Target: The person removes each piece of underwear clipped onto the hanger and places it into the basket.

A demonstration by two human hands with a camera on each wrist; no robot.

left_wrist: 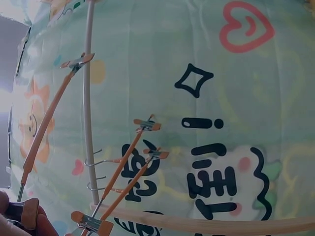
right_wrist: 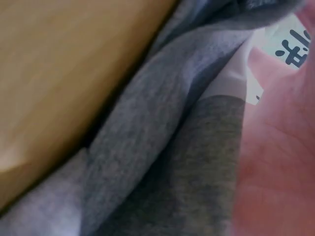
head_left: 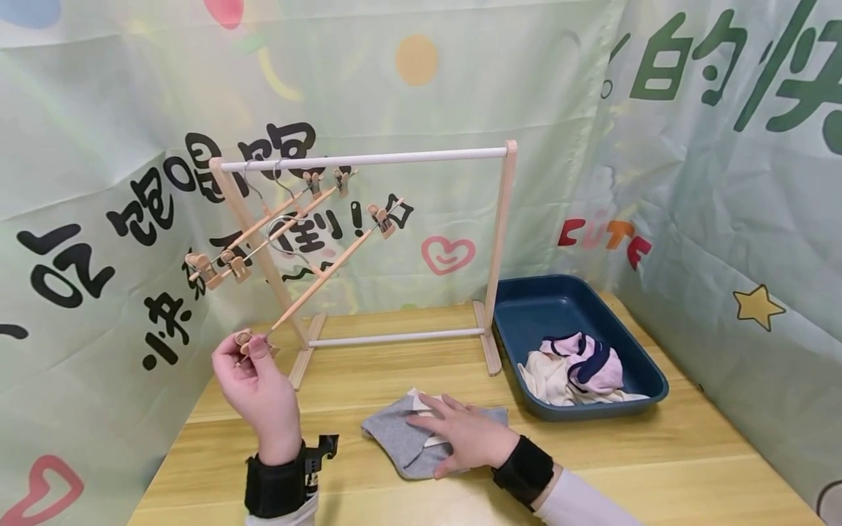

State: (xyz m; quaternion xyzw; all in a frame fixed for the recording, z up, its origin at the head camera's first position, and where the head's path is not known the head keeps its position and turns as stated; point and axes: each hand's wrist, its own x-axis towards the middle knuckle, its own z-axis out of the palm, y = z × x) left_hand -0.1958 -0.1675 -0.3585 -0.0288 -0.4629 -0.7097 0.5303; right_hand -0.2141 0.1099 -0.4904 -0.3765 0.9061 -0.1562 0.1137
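My left hand (head_left: 266, 402) pinches the clip at the near end of a wooden clip hanger (head_left: 338, 261), which slants up and away over the table. The hanger's far clip (head_left: 379, 219) has nothing in it. In the left wrist view the hanger (left_wrist: 42, 130) rises from the fingertips at lower left. A grey garment (head_left: 393, 436) with a white patch lies crumpled on the table, and my right hand (head_left: 470, 437) rests on it with spread fingers. Close up in the right wrist view, grey folds (right_wrist: 133, 113) lie beside the palm.
Behind the hands stands a small wooden rack with a white top rail (head_left: 395, 157). Two more clip hangers (head_left: 263, 219) hang at its left end. To the right, a dark blue basin (head_left: 536, 303) holds pink-and-navy (head_left: 601, 369) and cream garments. Printed cloth walls surround the table.
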